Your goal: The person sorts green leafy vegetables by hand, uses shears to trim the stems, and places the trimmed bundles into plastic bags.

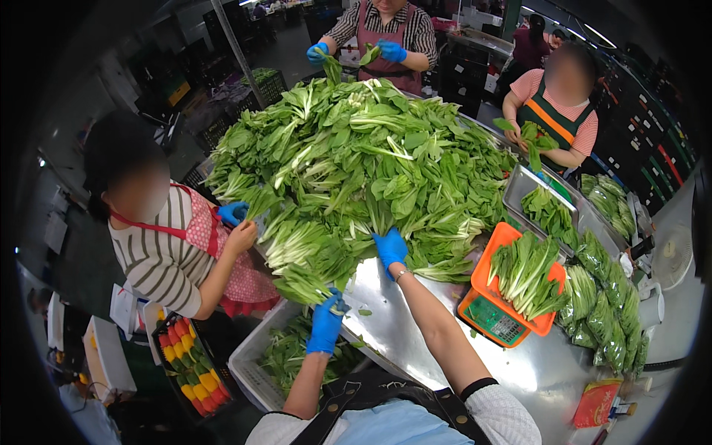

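My left hand (326,324), in a blue glove, is closed around the pale stem ends of a bunch of leafy greens (300,282). It is above the near left corner of the steel table (400,328). At the near edge of a large heap of leafy greens (356,150), my right hand (391,250), also blue-gloved, touches the stems. Leaves hide its fingertips, so its grip cannot be made out.
An orange scale (496,317) carries an orange tray (479,272) of greens at right, beside bagged greens (606,311). A white crate (250,361) with loose leaves stands below my left hand. Three co-workers handle greens around the heap. A red packet (597,403) is at lower right.
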A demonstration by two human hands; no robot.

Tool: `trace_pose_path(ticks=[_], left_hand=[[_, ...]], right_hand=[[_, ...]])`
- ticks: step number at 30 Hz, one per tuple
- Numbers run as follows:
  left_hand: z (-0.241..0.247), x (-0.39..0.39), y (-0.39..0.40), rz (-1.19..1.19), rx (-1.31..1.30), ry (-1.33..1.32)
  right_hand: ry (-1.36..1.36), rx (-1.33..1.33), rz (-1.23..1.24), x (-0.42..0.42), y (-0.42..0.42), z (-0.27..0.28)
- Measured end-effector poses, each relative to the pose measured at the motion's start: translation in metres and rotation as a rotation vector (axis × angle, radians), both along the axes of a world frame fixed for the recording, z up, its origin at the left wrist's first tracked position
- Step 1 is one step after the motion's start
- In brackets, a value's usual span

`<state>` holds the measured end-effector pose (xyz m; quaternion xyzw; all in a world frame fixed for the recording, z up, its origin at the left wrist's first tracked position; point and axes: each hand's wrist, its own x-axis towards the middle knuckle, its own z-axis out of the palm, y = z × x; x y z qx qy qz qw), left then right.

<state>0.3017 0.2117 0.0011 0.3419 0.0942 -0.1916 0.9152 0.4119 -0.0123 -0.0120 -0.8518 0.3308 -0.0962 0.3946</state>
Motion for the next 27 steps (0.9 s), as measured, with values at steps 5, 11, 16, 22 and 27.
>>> trace_pose_path(ticks=[5,11,16,22,27], left_hand=[[0.029,-0.009,-0.013,-0.088,0.246,0.001],[0.003,-0.013,-0.010,-0.110,0.066,0.174],[-0.012,-0.020,-0.035,-0.194,0.091,0.198],[-0.008,-0.037,-0.045,-0.200,0.327,0.093],[0.009,-0.051,-0.053,-0.101,0.421,-0.064]], right_hand=[[-0.209,0.150,0.023,-0.029,-0.012,-0.020],[-0.301,1.377,-0.087,-0.147,0.003,-0.012],[-0.334,1.475,-0.032,-0.198,0.010,-0.037],[-0.339,1.262,0.054,-0.198,0.021,0.000],[-0.362,0.662,0.125,-0.194,0.047,0.009]])
